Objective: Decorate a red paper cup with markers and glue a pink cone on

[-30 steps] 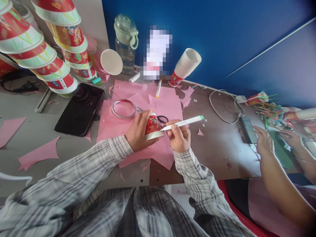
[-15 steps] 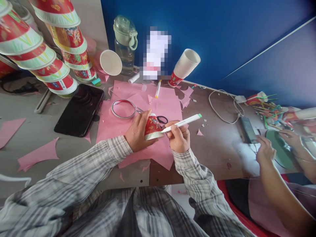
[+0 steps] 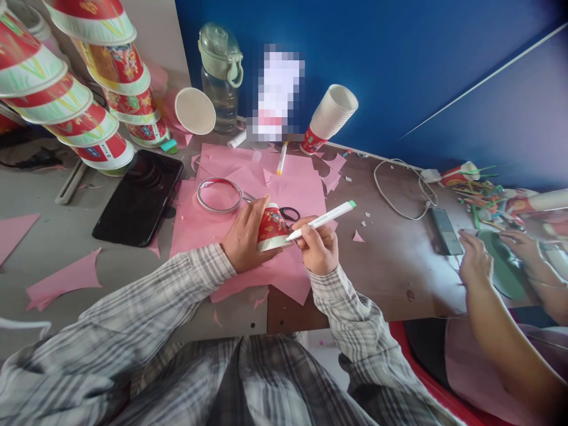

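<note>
The slim white marker with a green end (image 3: 331, 217) has tipped slightly steeper over the last second, while its tip stays at the wide, whitish rim of the red-and-white printed paper cup (image 3: 271, 222), so marking there seems still under way. The left hand (image 3: 245, 238) clasps the cup, narrow end up, over pink paper sheets (image 3: 306, 184); the right hand (image 3: 320, 247) pinches the marker between thumb and fingers.

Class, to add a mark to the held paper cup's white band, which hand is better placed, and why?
Probably the right hand: it grips the green-ended white marker, whose tip is at or near the white band. The left hand holds the paper cup.
</note>
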Action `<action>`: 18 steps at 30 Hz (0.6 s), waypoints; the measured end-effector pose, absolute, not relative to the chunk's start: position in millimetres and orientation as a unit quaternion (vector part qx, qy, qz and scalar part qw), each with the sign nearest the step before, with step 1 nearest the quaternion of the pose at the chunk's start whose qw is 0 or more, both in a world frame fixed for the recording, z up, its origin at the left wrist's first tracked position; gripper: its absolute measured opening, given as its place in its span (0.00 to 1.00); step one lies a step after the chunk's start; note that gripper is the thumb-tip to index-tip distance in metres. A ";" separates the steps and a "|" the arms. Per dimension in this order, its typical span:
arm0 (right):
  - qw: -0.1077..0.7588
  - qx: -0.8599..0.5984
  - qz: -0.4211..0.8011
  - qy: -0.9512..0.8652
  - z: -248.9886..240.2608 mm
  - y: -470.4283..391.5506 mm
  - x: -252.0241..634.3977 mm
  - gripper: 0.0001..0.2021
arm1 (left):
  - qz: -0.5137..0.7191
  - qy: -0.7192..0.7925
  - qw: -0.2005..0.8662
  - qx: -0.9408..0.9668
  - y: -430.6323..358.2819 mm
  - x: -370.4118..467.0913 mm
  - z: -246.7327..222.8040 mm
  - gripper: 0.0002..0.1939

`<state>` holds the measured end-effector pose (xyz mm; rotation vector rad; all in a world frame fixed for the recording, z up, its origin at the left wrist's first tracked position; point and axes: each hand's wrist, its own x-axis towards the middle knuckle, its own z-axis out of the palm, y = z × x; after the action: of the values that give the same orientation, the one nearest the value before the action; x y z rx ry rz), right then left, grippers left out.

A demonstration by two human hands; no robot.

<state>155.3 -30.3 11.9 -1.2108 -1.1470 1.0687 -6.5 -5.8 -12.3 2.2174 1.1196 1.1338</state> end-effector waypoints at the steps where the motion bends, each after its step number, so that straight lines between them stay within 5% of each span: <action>1: 0.548 -0.513 0.450 -0.484 12.2 -30.2 155.1 0.11 | 0.406 0.402 0.201 0.796 -5.9 -6.5 -12.2 0.46; 18: 0.577 -0.504 0.450 -0.459 9.4 -26.5 154.9 0.13 | 0.401 0.408 0.202 0.795 -6.3 -6.3 -13.4 0.46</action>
<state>154.9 -26.5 9.4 -1.1792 -1.0740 1.0519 -6.3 -6.3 -13.4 2.2198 1.1393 1.1188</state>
